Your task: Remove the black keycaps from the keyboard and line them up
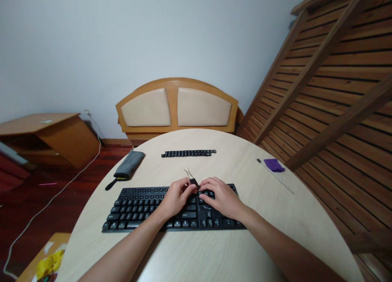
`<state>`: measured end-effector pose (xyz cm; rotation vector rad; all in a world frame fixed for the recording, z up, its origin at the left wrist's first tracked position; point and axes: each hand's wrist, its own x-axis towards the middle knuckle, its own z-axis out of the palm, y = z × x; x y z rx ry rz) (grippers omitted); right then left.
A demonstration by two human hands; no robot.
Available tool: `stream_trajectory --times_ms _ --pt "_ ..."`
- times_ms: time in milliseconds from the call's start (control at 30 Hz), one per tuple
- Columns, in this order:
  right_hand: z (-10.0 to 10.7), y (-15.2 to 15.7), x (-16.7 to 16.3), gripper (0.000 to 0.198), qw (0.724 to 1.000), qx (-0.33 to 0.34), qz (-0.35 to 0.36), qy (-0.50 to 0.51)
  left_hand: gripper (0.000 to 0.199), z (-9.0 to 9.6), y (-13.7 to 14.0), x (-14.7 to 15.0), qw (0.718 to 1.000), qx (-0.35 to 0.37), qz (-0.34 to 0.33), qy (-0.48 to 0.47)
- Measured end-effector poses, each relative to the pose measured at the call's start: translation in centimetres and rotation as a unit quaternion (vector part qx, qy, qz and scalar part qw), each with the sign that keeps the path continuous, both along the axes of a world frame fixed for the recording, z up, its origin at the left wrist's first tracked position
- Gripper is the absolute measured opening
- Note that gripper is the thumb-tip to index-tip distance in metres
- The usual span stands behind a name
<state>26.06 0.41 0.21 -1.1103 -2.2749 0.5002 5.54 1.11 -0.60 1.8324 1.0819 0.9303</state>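
Note:
A black keyboard point(134, 210) lies on the round table in front of me. Above its upper edge, my left hand point(177, 196) pinches the black handle of a wire keycap puller point(192, 181). Two thin metal wires stick out from that handle, pointing away from me. My right hand point(220, 198) hovers over the keyboard's right part, with bent fingers closed at the near end of the handle. Both hands hide some of the keys. Farther back, loose black keycaps point(188, 153) stand in two rows.
On the table's left lies a grey pouch point(130, 165) with a black-tipped thing at its mouth. A purple cloth point(274, 165) and a thin stick with a dark brush-like tip point(275, 176) lie at the right. A wooden headboard point(174, 84) stands behind the table point(245, 151).

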Motion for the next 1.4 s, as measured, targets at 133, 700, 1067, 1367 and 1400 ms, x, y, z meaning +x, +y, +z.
stream_trajectory --times_ms 133,700,1067,1367,1400 --pt "-0.2 -0.3 0.1 0.011 1.0 0.008 0.0 0.011 0.031 -0.1 0.1 0.0 1.0 0.0 0.005 0.001" --pt "0.0 -0.8 0.2 0.02 0.999 0.001 -0.01 0.033 0.033 0.8 -0.5 0.3 0.997 0.032 0.046 0.044" --pt "0.3 -0.9 0.2 0.015 0.997 0.049 0.02 0.054 0.03 -0.1 -0.1 0.0 0.994 0.039 0.094 0.047" --pt "0.8 6.7 4.2 0.017 0.982 0.069 -0.174 -0.031 0.026 0.2 -0.2 0.2 0.989 0.06 0.089 0.097" --pt "0.6 7.9 4.7 0.018 0.977 0.062 -0.198 -0.058 0.026 0.2 -0.2 0.2 0.989 0.06 0.088 0.099"
